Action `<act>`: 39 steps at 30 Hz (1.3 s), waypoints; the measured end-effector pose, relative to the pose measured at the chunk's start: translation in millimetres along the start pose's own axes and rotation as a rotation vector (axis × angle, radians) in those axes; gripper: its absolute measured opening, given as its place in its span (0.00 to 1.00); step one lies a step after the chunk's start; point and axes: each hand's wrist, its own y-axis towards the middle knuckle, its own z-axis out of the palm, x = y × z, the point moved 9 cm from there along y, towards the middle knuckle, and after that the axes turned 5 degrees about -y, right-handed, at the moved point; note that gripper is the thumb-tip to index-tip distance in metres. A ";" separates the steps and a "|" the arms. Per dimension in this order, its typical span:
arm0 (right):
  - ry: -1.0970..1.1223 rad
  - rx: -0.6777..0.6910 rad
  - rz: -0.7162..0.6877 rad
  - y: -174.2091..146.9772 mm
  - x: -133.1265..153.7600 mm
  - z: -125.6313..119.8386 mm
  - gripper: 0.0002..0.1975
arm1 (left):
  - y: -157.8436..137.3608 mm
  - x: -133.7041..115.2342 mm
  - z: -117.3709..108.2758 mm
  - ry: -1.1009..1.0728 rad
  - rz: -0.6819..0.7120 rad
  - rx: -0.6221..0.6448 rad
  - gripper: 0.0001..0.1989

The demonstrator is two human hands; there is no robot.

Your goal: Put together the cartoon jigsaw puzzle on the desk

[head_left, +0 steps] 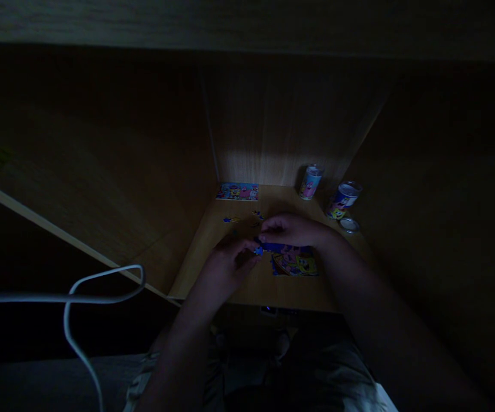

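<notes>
"What step was in hand?"

"Handling a small blue piece [258, 250] just left of the puzzle [296, 263] on the table [247, 290], I'd judge. The next move called for fine fingertip turning."

"And the grips?"

"The left hand [229, 258] pinched the blue piece, thumb below forefinger. The right hand [290, 230] arched over the puzzle's far edge, fingers curled leftward; in that gloom I couldn't tell whether it gripped anything."
</notes>
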 end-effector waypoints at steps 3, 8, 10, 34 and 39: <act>-0.092 -0.159 0.022 0.3 -7.6 -13.7 0.21 | 1.7 -9.9 9.1 0.192 0.058 0.019 0.09; -0.160 -0.233 0.001 2.3 -10.9 -20.1 0.20 | 2.4 -27.1 31.5 0.381 0.106 0.061 0.12; -0.170 -0.251 -0.013 2.5 -9.1 -21.9 0.19 | 2.8 -27.9 35.8 0.389 0.100 0.074 0.12; -0.134 -0.077 0.082 1.6 -33.8 -9.9 0.12 | 2.3 -30.6 34.3 0.303 0.145 0.119 0.08; -0.088 -0.050 0.124 -0.3 -34.8 -8.9 0.12 | 1.1 -30.8 36.4 0.316 0.146 0.141 0.09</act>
